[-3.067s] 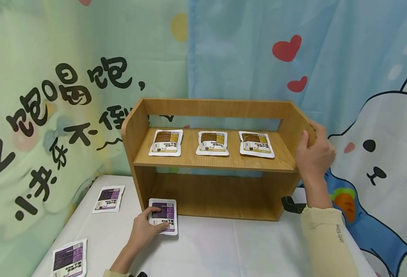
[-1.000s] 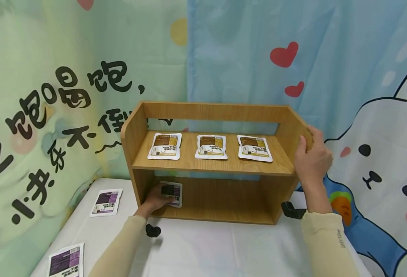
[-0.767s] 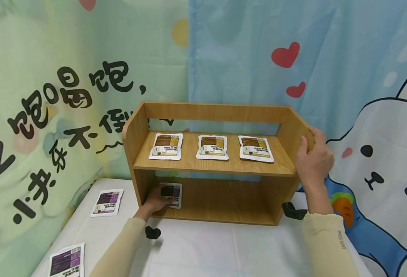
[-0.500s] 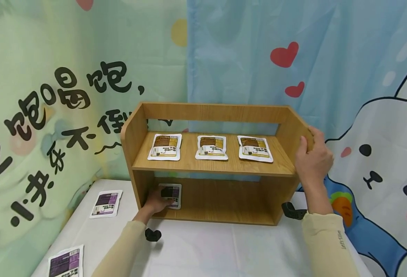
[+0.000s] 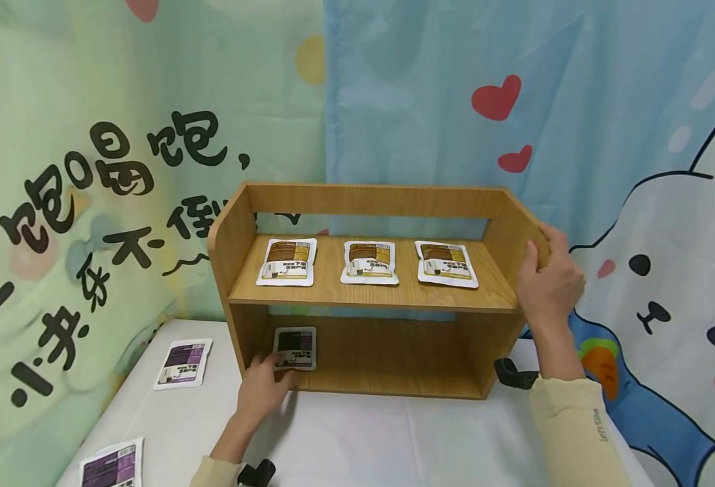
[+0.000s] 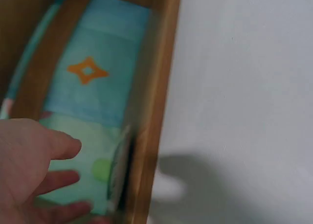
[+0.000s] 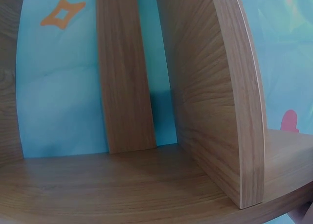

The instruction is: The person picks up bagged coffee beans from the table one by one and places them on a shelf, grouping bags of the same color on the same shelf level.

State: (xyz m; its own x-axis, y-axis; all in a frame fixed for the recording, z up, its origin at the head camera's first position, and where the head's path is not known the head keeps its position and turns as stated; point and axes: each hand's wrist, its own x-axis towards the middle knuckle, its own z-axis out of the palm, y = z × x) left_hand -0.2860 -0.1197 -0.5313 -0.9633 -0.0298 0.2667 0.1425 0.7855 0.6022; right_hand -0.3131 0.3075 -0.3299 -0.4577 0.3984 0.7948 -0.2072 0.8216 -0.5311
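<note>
A purple-and-white flat pouch [image 5: 296, 348] lies at the left end of the lower board of a two-tier wooden shelf [image 5: 369, 200]. My left hand [image 5: 262, 389] is at that board's front left corner, just in front of the pouch. The left wrist view shows the left hand [image 6: 24, 172] with loosely spread fingers and nothing held, the pouch [image 6: 118, 172] blurred beyond them. My right hand [image 5: 550, 281] grips the front edge of the shelf's right side panel, thumb inside. Three brown-and-white pouches, left [image 5: 287, 262], middle [image 5: 369, 262] and right [image 5: 447, 264], lie along the upper board.
Two more purple pouches lie on the white table [image 5: 357, 443], one beside the shelf [image 5: 183, 364] and one nearer the front left [image 5: 113, 465]. Printed curtains [image 5: 406, 95] hang close behind and at both sides. A vertical divider [image 7: 210, 92] shows in the right wrist view.
The left hand carried the purple pouch from the shelf's front onto the lower board, then let go and drew back toward the front. The right hand has kept its grip on the side panel.
</note>
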